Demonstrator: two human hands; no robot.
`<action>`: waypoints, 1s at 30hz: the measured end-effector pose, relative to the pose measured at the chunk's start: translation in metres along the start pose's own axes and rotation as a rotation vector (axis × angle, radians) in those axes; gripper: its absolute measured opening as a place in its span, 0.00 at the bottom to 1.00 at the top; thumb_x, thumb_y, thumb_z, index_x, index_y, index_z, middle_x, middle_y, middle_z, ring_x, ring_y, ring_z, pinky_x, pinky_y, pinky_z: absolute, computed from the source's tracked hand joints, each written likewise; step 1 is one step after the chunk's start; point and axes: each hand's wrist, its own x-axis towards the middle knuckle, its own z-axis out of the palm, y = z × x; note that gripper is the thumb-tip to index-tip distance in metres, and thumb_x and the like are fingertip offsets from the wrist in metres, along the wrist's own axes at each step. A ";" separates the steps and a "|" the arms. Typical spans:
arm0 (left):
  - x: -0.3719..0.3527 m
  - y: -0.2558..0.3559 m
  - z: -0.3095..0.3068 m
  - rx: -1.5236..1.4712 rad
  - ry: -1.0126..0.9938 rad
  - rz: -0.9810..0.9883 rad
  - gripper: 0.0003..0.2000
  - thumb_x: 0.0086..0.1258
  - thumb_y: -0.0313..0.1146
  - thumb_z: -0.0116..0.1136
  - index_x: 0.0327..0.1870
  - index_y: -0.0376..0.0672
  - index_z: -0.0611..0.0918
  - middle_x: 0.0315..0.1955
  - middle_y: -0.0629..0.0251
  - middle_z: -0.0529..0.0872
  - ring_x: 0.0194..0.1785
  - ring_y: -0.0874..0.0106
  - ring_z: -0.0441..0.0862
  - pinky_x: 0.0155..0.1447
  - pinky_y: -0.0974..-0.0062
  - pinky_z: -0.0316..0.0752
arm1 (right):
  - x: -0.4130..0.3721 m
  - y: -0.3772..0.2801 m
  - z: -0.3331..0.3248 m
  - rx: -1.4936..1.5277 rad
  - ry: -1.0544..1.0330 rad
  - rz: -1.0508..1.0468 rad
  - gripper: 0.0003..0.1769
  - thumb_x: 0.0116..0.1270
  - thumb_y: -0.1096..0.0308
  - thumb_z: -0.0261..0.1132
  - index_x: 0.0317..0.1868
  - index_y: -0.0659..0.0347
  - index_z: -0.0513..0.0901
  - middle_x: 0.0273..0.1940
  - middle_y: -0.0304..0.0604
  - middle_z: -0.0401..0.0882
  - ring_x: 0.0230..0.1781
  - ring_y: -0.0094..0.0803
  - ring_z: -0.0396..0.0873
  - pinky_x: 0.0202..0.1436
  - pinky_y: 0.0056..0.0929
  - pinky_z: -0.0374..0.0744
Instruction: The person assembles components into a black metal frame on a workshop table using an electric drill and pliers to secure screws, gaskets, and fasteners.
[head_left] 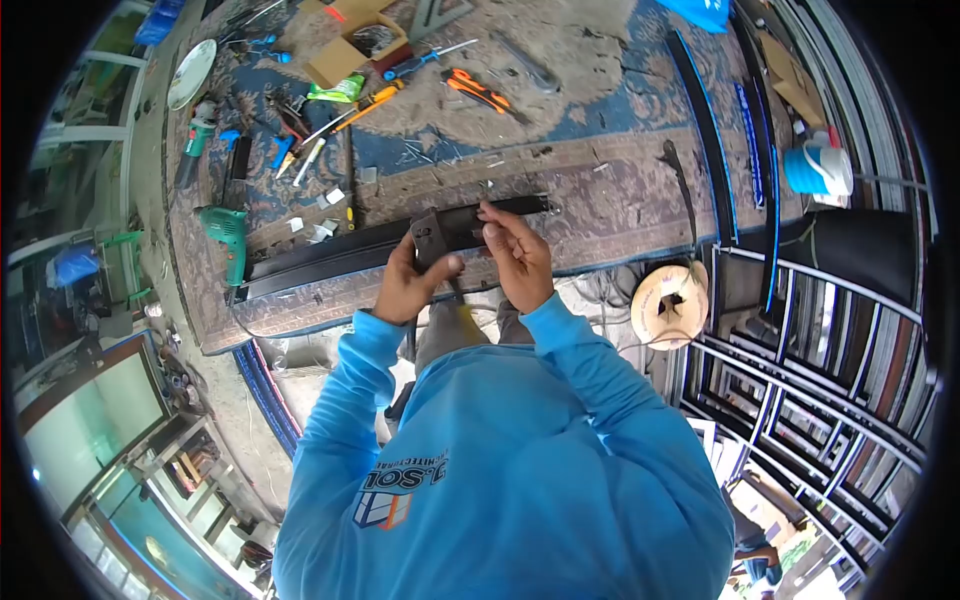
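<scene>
A worktop (600,170) with an old patterned rug on it is full of tools. A long black metal bar (330,255) lies across it, right under both hands. The left hand (405,285) is closed around a small black bracket (437,235) and holds it against the bar. The right hand (515,255) is just beside it, and its fingers pinch the bracket's top edge. A green drill (228,235) lies well to the left of the left hand. Orange pliers (480,90) and a cardboard box (350,45) lie farther out past the hands. A cable reel (668,300) sits to the right of the right hand.
</scene>
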 end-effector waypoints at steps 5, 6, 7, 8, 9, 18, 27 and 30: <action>0.013 -0.044 0.022 0.790 -0.004 -0.012 0.24 0.68 0.40 0.69 0.55 0.34 0.72 0.33 0.45 0.87 0.36 0.49 0.86 0.40 0.56 0.79 | -0.039 0.121 -0.090 -0.447 0.131 0.141 0.27 0.65 0.67 0.73 0.63 0.61 0.78 0.44 0.47 0.87 0.35 0.35 0.86 0.40 0.34 0.83; 0.016 -0.052 0.029 0.829 -0.012 -0.009 0.24 0.68 0.40 0.67 0.55 0.33 0.71 0.32 0.40 0.86 0.38 0.43 0.85 0.40 0.52 0.79 | -0.037 0.119 -0.094 -0.464 0.122 0.158 0.27 0.64 0.68 0.72 0.63 0.61 0.78 0.43 0.47 0.87 0.35 0.37 0.86 0.41 0.35 0.83; 0.020 -0.058 0.035 0.869 -0.023 -0.008 0.24 0.69 0.41 0.65 0.55 0.32 0.70 0.31 0.35 0.85 0.40 0.37 0.84 0.40 0.49 0.78 | -0.035 0.117 -0.098 -0.481 0.114 0.178 0.27 0.63 0.68 0.72 0.63 0.61 0.78 0.41 0.47 0.87 0.35 0.38 0.86 0.42 0.36 0.83; 0.024 -0.064 0.039 0.921 -0.039 -0.044 0.23 0.70 0.41 0.63 0.55 0.33 0.69 0.32 0.35 0.86 0.39 0.37 0.84 0.41 0.45 0.78 | -0.036 0.115 -0.100 -0.496 0.109 0.200 0.27 0.63 0.69 0.72 0.63 0.61 0.78 0.40 0.47 0.88 0.35 0.40 0.87 0.43 0.38 0.84; 0.025 -0.067 0.046 0.928 -0.037 -0.035 0.23 0.70 0.41 0.63 0.54 0.34 0.69 0.32 0.35 0.86 0.39 0.37 0.84 0.41 0.46 0.78 | -0.035 0.117 -0.102 -0.504 0.095 0.178 0.27 0.62 0.69 0.72 0.63 0.61 0.78 0.40 0.47 0.88 0.35 0.40 0.87 0.43 0.38 0.84; 0.036 -0.072 0.074 1.119 -0.055 0.015 0.23 0.70 0.41 0.62 0.53 0.32 0.68 0.32 0.35 0.86 0.38 0.38 0.85 0.40 0.45 0.80 | -0.016 0.125 -0.102 -0.513 0.022 0.152 0.29 0.59 0.69 0.72 0.62 0.65 0.79 0.40 0.49 0.88 0.43 0.43 0.87 0.51 0.38 0.82; 0.025 -0.096 0.077 1.165 0.051 0.048 0.26 0.70 0.43 0.63 0.57 0.33 0.66 0.30 0.37 0.86 0.35 0.38 0.85 0.37 0.43 0.79 | -0.007 0.160 -0.107 -0.450 -0.029 0.186 0.26 0.65 0.72 0.69 0.64 0.66 0.77 0.41 0.44 0.88 0.39 0.30 0.86 0.45 0.30 0.84; 0.022 -0.099 0.078 1.147 0.070 0.018 0.28 0.70 0.45 0.63 0.58 0.32 0.66 0.31 0.36 0.86 0.35 0.37 0.85 0.37 0.43 0.79 | -0.008 0.159 -0.109 -0.429 -0.033 0.196 0.25 0.66 0.72 0.68 0.64 0.66 0.78 0.40 0.43 0.88 0.39 0.29 0.86 0.45 0.31 0.84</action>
